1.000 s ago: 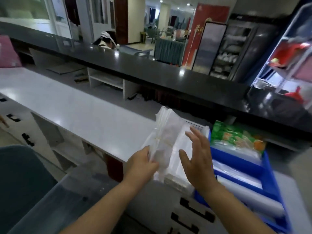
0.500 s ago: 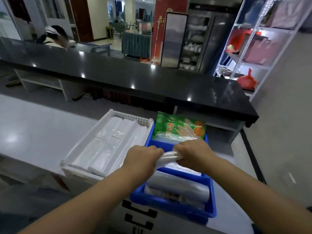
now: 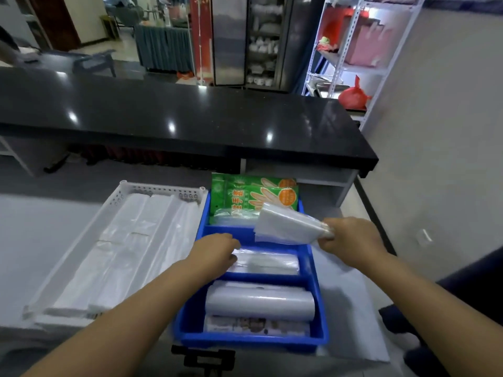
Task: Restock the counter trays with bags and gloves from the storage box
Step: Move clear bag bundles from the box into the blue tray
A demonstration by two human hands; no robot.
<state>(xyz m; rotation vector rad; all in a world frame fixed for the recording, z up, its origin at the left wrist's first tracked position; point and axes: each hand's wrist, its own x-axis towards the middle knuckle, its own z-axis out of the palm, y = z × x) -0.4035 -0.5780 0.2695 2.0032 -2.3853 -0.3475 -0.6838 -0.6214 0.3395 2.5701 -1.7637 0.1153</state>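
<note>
— Just left of our right hand [image 3: 351, 242], which way does the pinched stack of clear plastic bags [image 3: 285, 227] run?

— Leftward from the pinch, long axis crosswise above the blue tray's [image 3: 317, 289] middle compartment.

— And our left hand [image 3: 215, 253]?

— Nearer the compartment, fingers curled on the bag bundle [image 3: 268, 263] lying there, just right of it. We judge the stack goes down beside that.

- This looks like a shop or eating place, seen from behind the serving counter.
- A long shiny black counter [image 3: 190, 118] runs across the middle.
- A tall glass-door cabinet [image 3: 261, 39] stands at the top middle.
- White metal shelves [image 3: 353, 50] fill the upper right.
- A table with a cloth [image 3: 163, 47] sits at the upper left.
</note>
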